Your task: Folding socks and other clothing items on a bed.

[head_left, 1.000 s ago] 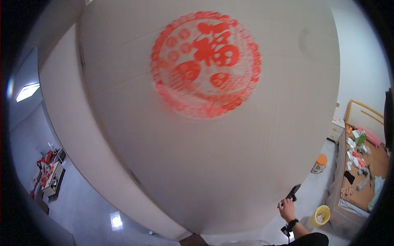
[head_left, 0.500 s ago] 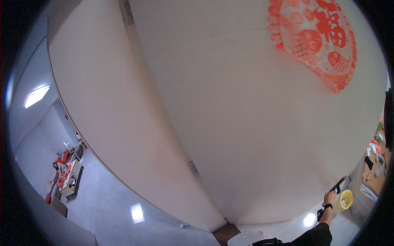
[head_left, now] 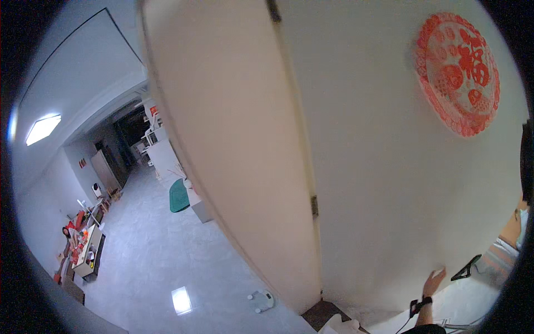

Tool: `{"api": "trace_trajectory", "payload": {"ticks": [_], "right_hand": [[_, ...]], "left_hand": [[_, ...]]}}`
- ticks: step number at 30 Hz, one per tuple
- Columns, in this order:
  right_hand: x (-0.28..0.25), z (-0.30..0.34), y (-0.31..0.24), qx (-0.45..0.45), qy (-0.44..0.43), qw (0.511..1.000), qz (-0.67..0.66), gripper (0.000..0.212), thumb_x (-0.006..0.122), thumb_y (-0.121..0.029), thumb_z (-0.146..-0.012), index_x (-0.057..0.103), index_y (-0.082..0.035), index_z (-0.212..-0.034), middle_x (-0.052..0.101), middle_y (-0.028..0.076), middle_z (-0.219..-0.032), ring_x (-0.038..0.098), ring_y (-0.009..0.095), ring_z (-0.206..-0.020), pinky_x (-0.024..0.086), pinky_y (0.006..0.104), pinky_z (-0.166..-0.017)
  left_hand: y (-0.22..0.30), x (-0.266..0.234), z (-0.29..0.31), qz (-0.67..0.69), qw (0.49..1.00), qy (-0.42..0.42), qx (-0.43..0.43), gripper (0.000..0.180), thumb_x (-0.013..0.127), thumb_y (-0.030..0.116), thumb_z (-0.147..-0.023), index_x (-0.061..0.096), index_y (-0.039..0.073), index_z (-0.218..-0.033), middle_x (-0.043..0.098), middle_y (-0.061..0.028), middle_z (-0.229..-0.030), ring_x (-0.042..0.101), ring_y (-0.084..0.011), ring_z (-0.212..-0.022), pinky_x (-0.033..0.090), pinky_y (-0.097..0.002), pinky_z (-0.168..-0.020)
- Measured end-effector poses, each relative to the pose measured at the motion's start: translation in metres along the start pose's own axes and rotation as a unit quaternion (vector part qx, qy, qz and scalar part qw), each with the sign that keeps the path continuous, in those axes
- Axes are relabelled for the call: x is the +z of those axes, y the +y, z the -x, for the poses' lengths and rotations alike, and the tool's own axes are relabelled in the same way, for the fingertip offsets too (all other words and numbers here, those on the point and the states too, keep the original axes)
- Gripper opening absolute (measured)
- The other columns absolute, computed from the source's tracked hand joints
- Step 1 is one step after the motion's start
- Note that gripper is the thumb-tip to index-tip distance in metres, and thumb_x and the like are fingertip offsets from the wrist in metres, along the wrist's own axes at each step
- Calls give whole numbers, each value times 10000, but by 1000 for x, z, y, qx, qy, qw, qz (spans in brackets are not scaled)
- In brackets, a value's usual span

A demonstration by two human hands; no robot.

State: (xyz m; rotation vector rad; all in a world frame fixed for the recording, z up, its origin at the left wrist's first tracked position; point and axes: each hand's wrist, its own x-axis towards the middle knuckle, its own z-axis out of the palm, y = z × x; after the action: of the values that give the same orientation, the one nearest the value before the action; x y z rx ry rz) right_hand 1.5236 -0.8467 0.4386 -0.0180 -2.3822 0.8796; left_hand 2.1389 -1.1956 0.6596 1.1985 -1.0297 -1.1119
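Note:
My right hand (head_left: 433, 283) is low at the right, close to the pale door panel (head_left: 367, 183). Its fingers are bent together around a small whitish bit that I cannot make out. A dark band circles the wrist, and a small black device (head_left: 414, 308) with a cable hangs next to it. Just right of the fingers, apart from them, is a black handle-like piece (head_left: 466, 268). A round red paper-cut decoration (head_left: 458, 75) is stuck high on the panel. My left hand is out of view.
A pale board edge (head_left: 222, 139) with hinges (head_left: 315, 206) stands left of the panel. Beyond lie a grey tiled floor (head_left: 150, 245), a green mat (head_left: 179, 196), a white device (head_left: 261, 300) and a low table (head_left: 89, 253) with red items, someone apparently seated behind it.
The view has turned, so the panel and its decoration appear further right and more of the room shows at left. My right hand has come away from the black handle-like piece. The yellow bin has left view.

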Motion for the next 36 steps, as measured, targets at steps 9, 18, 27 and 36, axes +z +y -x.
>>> {"api": "trace_trajectory", "payload": {"ticks": [9, 18, 27, 36], "right_hand": [[88, -16, -125, 115, 6, 983, -145, 714, 492, -335, -936, 105, 16, -1422, 102, 211, -1484, 170, 332, -1361, 142, 425, -1116], [112, -51, -194, 212, -34, 975, 52, 771, 512, -389, -915, 108, 23, -1426, 132, 237, -1478, 184, 362, -1361, 188, 421, -1106], [275, 176, -246, 185, -247, 950, -48, 644, 399, -390, -956, 156, -48, -1445, 243, 223, -1450, 250, 343, -1343, 234, 405, -1098], [398, 428, -372, 270, -852, 432, -119, 482, 486, -363, -927, 464, -20, -1264, 455, 153, -1293, 489, 275, -1120, 436, 359, -913]], "left_hand": [[24, -2, -48, 53, 995, 21, -80, 119, 568, 125, -899, 583, 17, -945, 506, -4, -737, 478, -102, -704, 424, -253, -629], [33, 11, -142, 74, 994, 26, -70, 108, 567, 128, -900, 578, 23, -921, 489, 5, -718, 473, -101, -690, 421, -253, -636], [41, -29, -285, 49, 997, 23, -50, 138, 560, 145, -912, 584, 24, -973, 512, -10, -756, 490, -111, -701, 442, -274, -666], [28, -155, -406, 45, 995, 54, -69, 130, 563, 148, -911, 586, 30, -961, 522, -13, -776, 511, -120, -719, 459, -291, -695]]}}
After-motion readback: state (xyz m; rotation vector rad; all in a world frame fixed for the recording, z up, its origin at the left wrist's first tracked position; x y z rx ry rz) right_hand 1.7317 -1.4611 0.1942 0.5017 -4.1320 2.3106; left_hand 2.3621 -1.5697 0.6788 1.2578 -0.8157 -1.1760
